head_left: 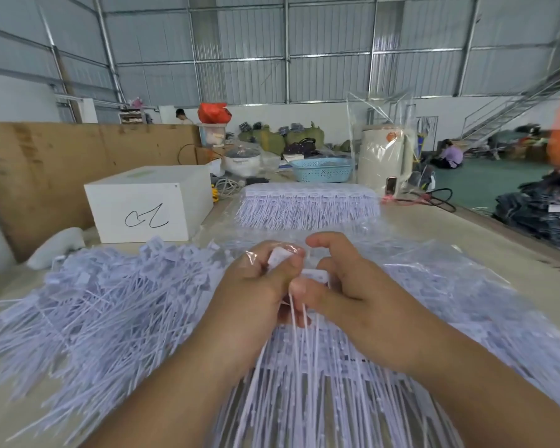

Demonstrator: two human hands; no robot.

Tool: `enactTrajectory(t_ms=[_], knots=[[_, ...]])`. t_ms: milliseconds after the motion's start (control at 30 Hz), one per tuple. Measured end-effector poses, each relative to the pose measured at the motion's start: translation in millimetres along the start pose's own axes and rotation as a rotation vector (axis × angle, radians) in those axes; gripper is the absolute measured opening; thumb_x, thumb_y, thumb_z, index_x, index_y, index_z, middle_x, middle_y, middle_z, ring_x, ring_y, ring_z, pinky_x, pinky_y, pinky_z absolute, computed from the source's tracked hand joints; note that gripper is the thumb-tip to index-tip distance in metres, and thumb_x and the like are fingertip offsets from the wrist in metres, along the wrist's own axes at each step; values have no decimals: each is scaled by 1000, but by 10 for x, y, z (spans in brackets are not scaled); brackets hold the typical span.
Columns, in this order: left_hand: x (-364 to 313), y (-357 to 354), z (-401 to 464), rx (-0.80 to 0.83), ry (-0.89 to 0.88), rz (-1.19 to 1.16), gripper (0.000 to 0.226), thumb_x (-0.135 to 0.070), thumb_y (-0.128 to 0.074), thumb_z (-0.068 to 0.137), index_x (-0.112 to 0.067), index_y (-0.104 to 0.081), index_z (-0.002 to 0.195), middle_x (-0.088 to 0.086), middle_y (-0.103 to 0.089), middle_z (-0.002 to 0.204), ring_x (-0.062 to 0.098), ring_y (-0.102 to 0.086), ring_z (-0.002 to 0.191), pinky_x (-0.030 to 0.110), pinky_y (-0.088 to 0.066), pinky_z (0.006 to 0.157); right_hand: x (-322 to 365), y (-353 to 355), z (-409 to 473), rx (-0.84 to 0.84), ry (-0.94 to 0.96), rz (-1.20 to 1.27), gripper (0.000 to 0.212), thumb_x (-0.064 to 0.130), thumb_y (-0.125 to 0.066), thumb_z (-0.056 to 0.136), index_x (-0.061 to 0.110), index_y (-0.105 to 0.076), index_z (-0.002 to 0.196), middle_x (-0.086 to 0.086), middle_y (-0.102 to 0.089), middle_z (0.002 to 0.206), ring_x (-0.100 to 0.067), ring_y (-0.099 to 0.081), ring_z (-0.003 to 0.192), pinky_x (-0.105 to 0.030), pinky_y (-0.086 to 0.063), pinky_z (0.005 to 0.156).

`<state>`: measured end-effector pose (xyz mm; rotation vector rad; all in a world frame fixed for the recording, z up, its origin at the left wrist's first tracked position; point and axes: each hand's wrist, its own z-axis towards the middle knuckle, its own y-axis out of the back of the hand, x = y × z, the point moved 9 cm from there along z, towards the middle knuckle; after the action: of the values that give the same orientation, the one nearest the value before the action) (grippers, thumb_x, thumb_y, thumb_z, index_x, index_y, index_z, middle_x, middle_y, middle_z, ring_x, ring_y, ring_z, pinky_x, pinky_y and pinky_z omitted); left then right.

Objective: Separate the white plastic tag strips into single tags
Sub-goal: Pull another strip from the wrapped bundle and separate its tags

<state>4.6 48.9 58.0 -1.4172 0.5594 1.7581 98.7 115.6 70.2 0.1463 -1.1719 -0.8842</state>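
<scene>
My left hand (256,295) and my right hand (346,286) meet at the middle of the view, both pinched on a short white tag strip (314,273). Its flat heads show between my fingertips and its thin tails hang down toward me. A big loose heap of single white tags (110,305) lies to the left of my hands. Under my forearms lies a layer of joined strips (320,383) with long tails. A neat stack of unseparated strips (307,205) rests farther back on the table.
A white box (149,205) with a black scribble stands at the back left. Clear plastic bags (450,286) with more tags lie to the right. Behind are a blue basket (322,169), a wrapped white appliance (385,156) and a brown board (46,169). Two people are far off in the hall.
</scene>
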Motion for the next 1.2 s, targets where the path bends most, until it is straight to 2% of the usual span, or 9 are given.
enactTrajectory(t_ms=[67,133,233,333,500,633,867,1100,1200], knots=[[-19,67,1,-57,-9,0,18,-15,-62,92,-22,-73,80,2,-67,67,12,-61,50,23,-48,43,-3,44,0,31,-26,-39,41,61,-45,86,23,-56,97,-7,-58,67,-31,-54,63,-49,-48,65],[-17,106,9,-82,-4,21,20,-16,-63,91,-24,-75,79,0,-67,66,12,-61,49,24,-49,42,-44,70,6,70,-59,-59,39,56,-46,91,21,-56,79,-12,-60,71,-33,-55,63,-49,-48,67],[14,49,3,-23,8,96,16,-17,-66,89,-27,-73,79,-1,-68,65,13,-61,50,24,-48,43,-101,69,14,83,-74,-37,16,42,-57,94,30,-58,84,-7,-61,68,-23,-47,51,-38,-39,52],[30,2,-18,26,-7,229,9,-19,-69,86,-27,-70,83,-1,-66,61,10,-59,48,22,-46,42,-109,24,25,74,-55,-46,5,36,-61,94,34,-57,92,-17,-65,79,-32,-50,57,-50,-44,55],[42,9,-17,-13,39,79,10,-16,-65,90,-15,-72,97,12,-65,75,16,-57,56,22,-44,44,18,13,37,10,42,-34,9,42,-56,90,43,-55,98,-26,-66,85,-47,-62,75,-64,-51,70],[66,-9,-16,-94,69,-74,13,-11,-63,91,-16,-74,93,5,-64,70,11,-57,52,21,-42,42,182,108,-10,-167,160,-97,17,38,-55,87,44,-50,102,0,-61,63,-11,-46,44,-34,-39,45],[182,205,47,-195,274,-326,15,-4,-53,96,-14,-63,90,8,-58,67,9,-50,34,12,-37,34,514,405,-203,-530,322,-178,12,29,-55,94,38,-53,101,17,-44,56,-3,-40,45,-10,-24,44],[35,-54,-44,-45,78,-136,19,-9,-56,91,-18,-71,98,4,-70,74,11,-63,53,22,-44,42,153,-11,-9,-120,81,-135,28,31,-39,101,37,-38,128,9,-53,66,-7,-45,48,-31,-37,48],[41,-43,-49,-40,88,-142,24,-4,-54,89,-18,-74,92,8,-73,80,16,-68,62,22,-50,44,95,-6,-7,-124,36,-84,26,29,-39,102,35,-40,127,12,-53,65,-5,-44,42,-19,-32,42]])
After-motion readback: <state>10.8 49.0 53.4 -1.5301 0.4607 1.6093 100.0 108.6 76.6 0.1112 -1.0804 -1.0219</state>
